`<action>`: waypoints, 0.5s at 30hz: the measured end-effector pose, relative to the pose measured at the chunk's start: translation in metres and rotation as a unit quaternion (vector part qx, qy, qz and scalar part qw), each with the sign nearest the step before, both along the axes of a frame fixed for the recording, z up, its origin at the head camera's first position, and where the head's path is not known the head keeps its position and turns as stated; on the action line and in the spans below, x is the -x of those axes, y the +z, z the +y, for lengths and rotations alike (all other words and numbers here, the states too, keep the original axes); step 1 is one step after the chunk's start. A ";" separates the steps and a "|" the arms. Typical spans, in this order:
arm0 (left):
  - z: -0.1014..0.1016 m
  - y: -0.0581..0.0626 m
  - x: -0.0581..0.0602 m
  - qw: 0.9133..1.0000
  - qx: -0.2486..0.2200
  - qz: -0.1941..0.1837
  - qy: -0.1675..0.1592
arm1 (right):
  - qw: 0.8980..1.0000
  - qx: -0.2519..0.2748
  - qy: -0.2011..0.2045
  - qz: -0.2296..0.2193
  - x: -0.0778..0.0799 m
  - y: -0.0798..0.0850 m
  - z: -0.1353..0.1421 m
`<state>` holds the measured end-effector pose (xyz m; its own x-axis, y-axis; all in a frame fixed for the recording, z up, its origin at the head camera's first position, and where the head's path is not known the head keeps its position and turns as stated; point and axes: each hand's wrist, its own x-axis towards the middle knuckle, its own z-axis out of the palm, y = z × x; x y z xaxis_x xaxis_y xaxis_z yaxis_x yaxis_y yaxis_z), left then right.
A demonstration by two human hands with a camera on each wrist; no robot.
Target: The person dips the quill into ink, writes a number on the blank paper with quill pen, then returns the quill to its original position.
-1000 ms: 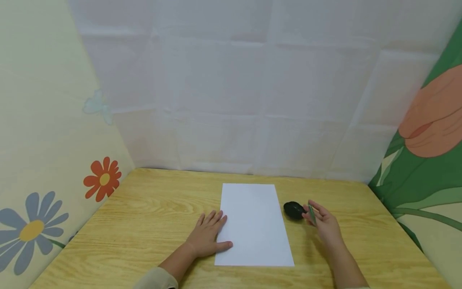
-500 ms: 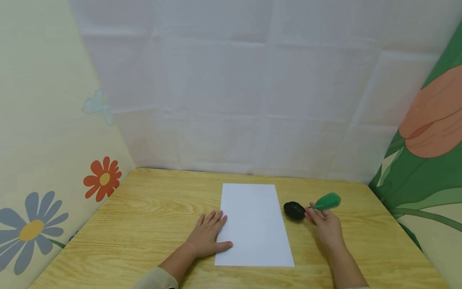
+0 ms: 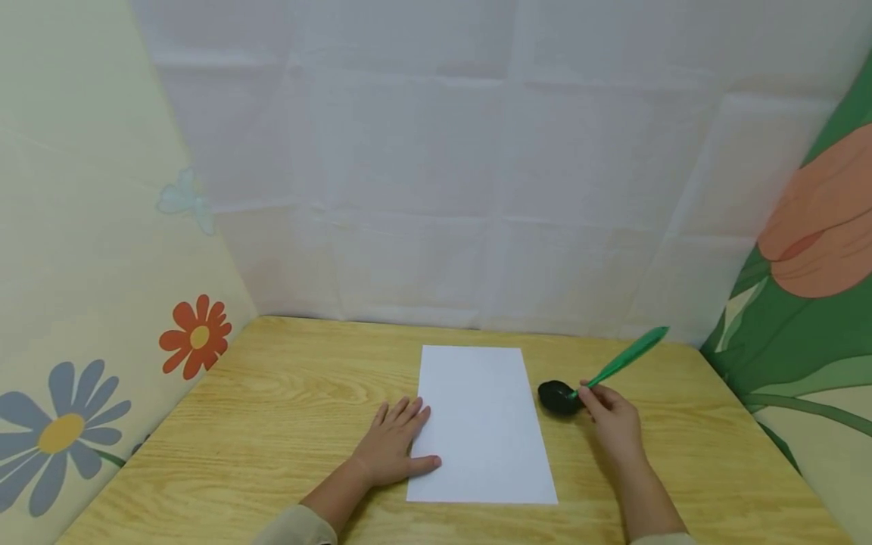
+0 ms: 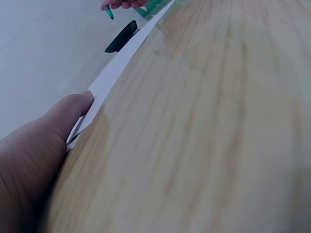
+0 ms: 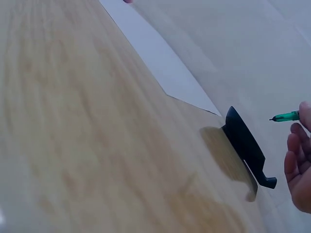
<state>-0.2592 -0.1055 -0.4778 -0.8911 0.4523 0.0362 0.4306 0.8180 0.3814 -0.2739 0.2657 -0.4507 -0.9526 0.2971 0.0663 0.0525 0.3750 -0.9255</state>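
Note:
My right hand (image 3: 616, 424) pinches a green feather-shaped pen (image 3: 630, 356) near its tip, its leaf-like end slanting up to the right. In the right wrist view the pen's fine point sticks out past the fingertips, toward a small black dish (image 5: 245, 141) with a short handle or spout. That dish sits on the table just right of a blank white sheet of paper (image 3: 480, 424). Flat on the paper's left edge lies my left hand (image 3: 391, 450), fingers spread, with the thumb (image 4: 80, 104) on the sheet.
The wood-grain table (image 3: 286, 409) runs back to a creased white cloth (image 3: 477, 189). Flower-printed cloths stand on both sides, with a red flower (image 3: 197, 337) at the left and an orange bloom (image 3: 824, 219) at the right.
The pen has turned in my right hand's fingers: its feather end now rises to the upper right and its tip points toward the dish. My left hand stays on the paper.

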 end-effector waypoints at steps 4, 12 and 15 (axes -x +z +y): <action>0.000 -0.001 0.001 1.000 -0.001 0.003 0.000 | 1.000 0.028 0.000 0.003 0.002 0.000 -0.002; 0.000 -0.001 0.001 1.000 0.004 0.007 -0.002 | 0.998 0.053 -0.002 0.020 0.008 -0.004 -0.004; 0.000 -0.001 0.000 1.000 0.005 0.006 -0.001 | 0.998 0.053 -0.003 0.016 0.009 -0.005 -0.004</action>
